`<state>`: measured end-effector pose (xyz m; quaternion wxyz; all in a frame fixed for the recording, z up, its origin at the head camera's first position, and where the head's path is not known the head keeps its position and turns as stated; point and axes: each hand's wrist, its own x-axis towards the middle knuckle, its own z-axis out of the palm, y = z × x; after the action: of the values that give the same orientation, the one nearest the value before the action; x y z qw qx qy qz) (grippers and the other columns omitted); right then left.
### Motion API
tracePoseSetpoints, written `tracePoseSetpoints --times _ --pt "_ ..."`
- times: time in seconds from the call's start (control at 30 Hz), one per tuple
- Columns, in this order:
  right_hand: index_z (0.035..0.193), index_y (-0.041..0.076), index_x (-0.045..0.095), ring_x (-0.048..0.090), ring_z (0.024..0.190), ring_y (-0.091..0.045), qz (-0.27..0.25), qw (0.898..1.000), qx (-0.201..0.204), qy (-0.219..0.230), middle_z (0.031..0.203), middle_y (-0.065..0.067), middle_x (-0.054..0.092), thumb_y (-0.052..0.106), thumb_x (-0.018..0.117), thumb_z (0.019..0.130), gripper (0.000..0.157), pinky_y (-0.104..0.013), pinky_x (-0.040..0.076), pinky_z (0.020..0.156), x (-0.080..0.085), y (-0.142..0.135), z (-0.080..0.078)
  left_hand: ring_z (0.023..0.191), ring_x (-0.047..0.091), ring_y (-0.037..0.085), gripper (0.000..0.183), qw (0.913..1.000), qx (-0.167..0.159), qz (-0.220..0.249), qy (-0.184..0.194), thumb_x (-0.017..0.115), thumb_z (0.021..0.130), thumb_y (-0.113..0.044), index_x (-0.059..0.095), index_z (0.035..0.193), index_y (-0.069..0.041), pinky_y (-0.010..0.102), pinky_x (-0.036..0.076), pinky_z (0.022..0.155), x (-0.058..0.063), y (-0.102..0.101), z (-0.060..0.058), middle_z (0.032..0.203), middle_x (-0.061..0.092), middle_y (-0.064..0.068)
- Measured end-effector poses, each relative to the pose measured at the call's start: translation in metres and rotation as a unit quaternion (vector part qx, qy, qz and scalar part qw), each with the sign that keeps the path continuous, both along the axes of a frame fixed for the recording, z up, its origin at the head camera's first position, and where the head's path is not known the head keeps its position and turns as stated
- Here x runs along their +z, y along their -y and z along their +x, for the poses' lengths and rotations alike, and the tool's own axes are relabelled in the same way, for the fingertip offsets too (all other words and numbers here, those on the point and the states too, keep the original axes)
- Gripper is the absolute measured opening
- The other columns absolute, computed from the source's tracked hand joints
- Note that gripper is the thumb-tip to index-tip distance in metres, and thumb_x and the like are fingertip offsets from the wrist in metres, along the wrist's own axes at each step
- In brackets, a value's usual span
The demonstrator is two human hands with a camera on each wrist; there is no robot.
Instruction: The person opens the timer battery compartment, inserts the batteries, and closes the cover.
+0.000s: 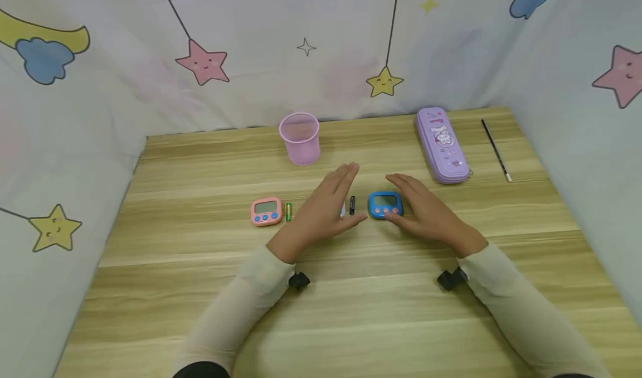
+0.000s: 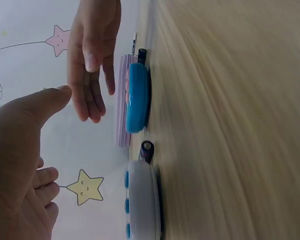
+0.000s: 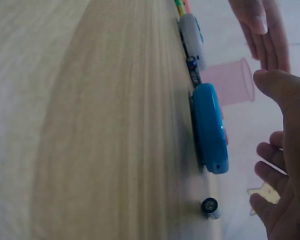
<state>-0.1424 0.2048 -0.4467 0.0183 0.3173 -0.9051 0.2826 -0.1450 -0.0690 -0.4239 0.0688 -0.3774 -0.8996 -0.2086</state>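
My left hand [image 1: 323,205] hovers palm inward over a white timer [image 2: 142,200], which it mostly hides in the head view. Its fingers are extended and hold nothing. My right hand [image 1: 426,211] is just right of a blue timer [image 1: 385,204], fingers loosely straight, thumb overlapping the timer's lower edge in the head view. In the right wrist view that blue timer stands apart from the fingers. Between the white and blue timers lies a dark battery [image 1: 353,205]. Another battery [image 3: 210,207] lies on the other side of the blue timer, hidden by the right hand from above.
A pink timer [image 1: 266,211] and a green battery [image 1: 288,212] lie left of my left hand. Behind are a pink cup [image 1: 302,141], a purple pencil case [image 1: 442,146] and a black pencil [image 1: 496,150]. Printed cloth [image 1: 261,27] borders the wooden table [image 1: 351,311].
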Motion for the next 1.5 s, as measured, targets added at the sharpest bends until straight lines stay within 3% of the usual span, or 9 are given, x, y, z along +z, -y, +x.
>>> tracePoseSetpoints --times 0.1,0.27,0.67,1.03,1.5 --pt "0.152 0.011 0.031 0.033 0.138 -0.03 -0.009 1.0 -0.001 0.009 0.15 -0.011 0.037 0.043 0.069 0.09 0.08 -0.053 0.032 0.11 -0.003 -0.002 0.0 0.145 0.02 0.026 0.095 0.9994 -0.004 0.014 0.032 0.066 0.089 -0.049 0.014 0.156 -0.005 0.037 0.019 0.118 -0.003 -0.009 -0.001 0.158 0.025 0.013" --pt "0.149 0.008 0.036 0.036 0.135 -0.027 -0.011 1.0 -0.001 0.016 0.147 -0.007 0.041 0.045 0.068 0.089 0.077 -0.05 0.034 0.109 -0.008 -0.004 -0.002 0.142 0.029 0.025 0.09 0.9966 0.004 -0.008 0.082 0.067 0.089 -0.05 0.022 0.155 -0.007 0.033 0.026 0.116 -0.007 -0.026 0.0 0.154 0.033 0.012" --pt "0.146 0.012 0.044 0.043 0.131 -0.025 -0.009 1.0 0.009 0.02 0.141 -0.006 0.048 0.046 0.07 0.088 0.072 -0.048 0.038 0.106 -0.012 -0.008 -0.005 0.132 0.045 0.021 0.075 0.9878 0.036 -0.037 0.147 0.071 0.088 -0.042 0.041 0.147 -0.008 0.031 0.037 0.109 -0.009 -0.048 -0.003 0.144 0.047 0.009" --pt "0.141 0.009 0.05 0.045 0.127 -0.027 0.011 1.0 -0.005 0.021 0.137 -0.008 0.05 0.041 0.074 0.085 0.069 -0.047 0.039 0.106 -0.015 -0.012 -0.005 0.125 0.052 0.019 0.063 0.9845 0.052 -0.064 0.155 0.07 0.091 -0.037 0.048 0.143 -0.009 0.033 0.044 0.103 -0.01 -0.053 -0.005 0.138 0.054 0.007" --pt "0.135 0.007 0.057 0.05 0.119 -0.028 0.016 1.0 -0.004 -0.009 0.128 -0.009 0.055 0.039 0.078 0.082 0.066 -0.045 0.043 0.101 -0.015 -0.012 -0.005 0.127 0.05 0.018 0.057 0.9828 0.048 -0.065 0.166 0.068 0.092 -0.032 0.051 0.141 -0.009 0.031 0.041 0.106 -0.011 -0.053 -0.006 0.139 0.054 0.005"
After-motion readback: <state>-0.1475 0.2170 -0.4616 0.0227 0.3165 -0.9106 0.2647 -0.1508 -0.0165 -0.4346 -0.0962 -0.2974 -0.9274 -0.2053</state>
